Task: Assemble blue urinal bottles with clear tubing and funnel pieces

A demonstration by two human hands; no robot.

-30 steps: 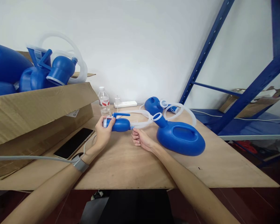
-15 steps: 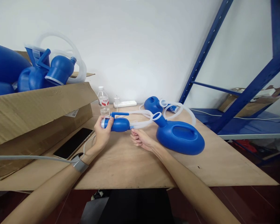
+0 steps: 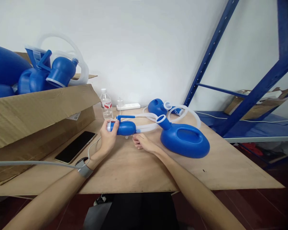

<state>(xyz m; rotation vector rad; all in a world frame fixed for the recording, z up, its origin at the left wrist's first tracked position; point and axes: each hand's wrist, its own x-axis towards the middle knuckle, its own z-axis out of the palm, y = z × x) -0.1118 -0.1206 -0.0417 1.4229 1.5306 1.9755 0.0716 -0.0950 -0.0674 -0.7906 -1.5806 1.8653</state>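
My left hand (image 3: pixel 108 135) is closed around the white-rimmed end of a blue urinal funnel (image 3: pixel 127 128). The funnel lies sideways above the table, its bar handle along the top and its nozzle facing right. A clear hose (image 3: pixel 148 127) sits on that nozzle. Just below the joint is my right hand (image 3: pixel 141 141), fingers curled in; whatever they pinch is hidden. A small whitish piece (image 3: pixel 126 137) shows left of these fingers, and I cannot tell whether they hold it. On the right a blue urinal bottle (image 3: pixel 184 140) rests with its white-rimmed neck pointing up and left.
A cardboard box (image 3: pixel 43 102) full of blue urinal parts stands at the left, beside a phone (image 3: pixel 75 147). Along the back are a water bottle (image 3: pixel 106 103), a power strip (image 3: pixel 128 106) and another blue urinal bottle (image 3: pixel 157 107). Blue shelving (image 3: pixel 249 102) borders the right.
My left hand has shifted slightly right with the funnel. My right hand has slipped a little left, under the nozzle, and the small whitish piece now shows beside it.
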